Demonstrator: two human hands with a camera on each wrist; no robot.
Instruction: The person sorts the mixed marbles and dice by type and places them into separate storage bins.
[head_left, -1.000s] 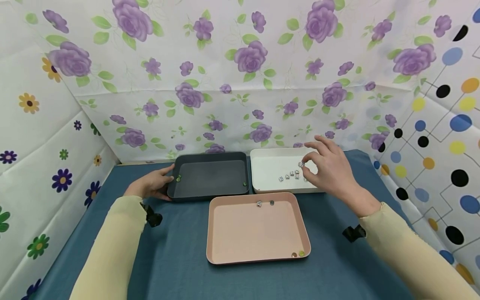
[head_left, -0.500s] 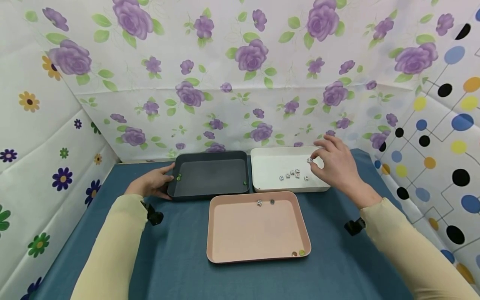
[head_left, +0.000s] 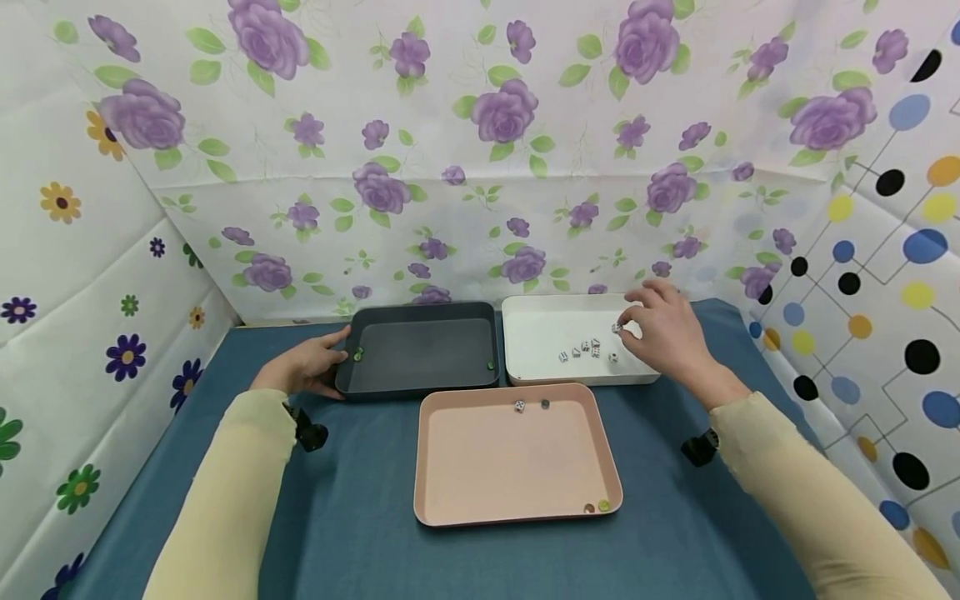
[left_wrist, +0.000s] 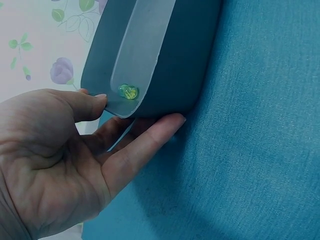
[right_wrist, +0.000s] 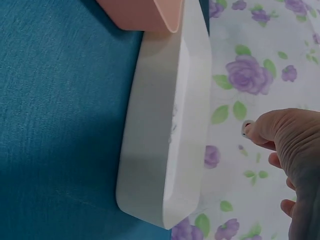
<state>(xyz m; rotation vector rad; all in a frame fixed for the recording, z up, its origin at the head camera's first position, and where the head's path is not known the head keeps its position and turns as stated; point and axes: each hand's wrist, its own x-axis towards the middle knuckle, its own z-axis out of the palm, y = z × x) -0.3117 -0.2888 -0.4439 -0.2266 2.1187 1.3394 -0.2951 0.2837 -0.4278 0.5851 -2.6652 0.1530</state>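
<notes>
Between thumb and fingertips my right hand [head_left: 667, 337] pinches a white die with dark pips [head_left: 617, 328], above the right part of the white tray [head_left: 528, 333]. The right wrist view has the same die [right_wrist: 245, 128] at the tip of the thumb, above the tray's wall. Several more dice [head_left: 587, 347] lie in that tray. My left hand [head_left: 307, 367] grips the left end of the dark grey tray [head_left: 427, 350], the thumb at its rim and the fingers against the outer wall. Small green translucent pieces [left_wrist: 128, 91] sit inside near that end.
In front stands a pink tray [head_left: 487, 467]. It holds one die [head_left: 519, 407], a grey-green piece [head_left: 545, 404], a yellow-green piece [head_left: 603, 505] and a brownish one [head_left: 588, 507]. A green piece [head_left: 491, 366] lies at the dark tray's right. Patterned cloth walls [head_left: 450, 242] rise behind the trays.
My right hand moved right over the white tray with the die, then dipped slightly, still pinching it. My left hand has stayed at the dark tray.
</notes>
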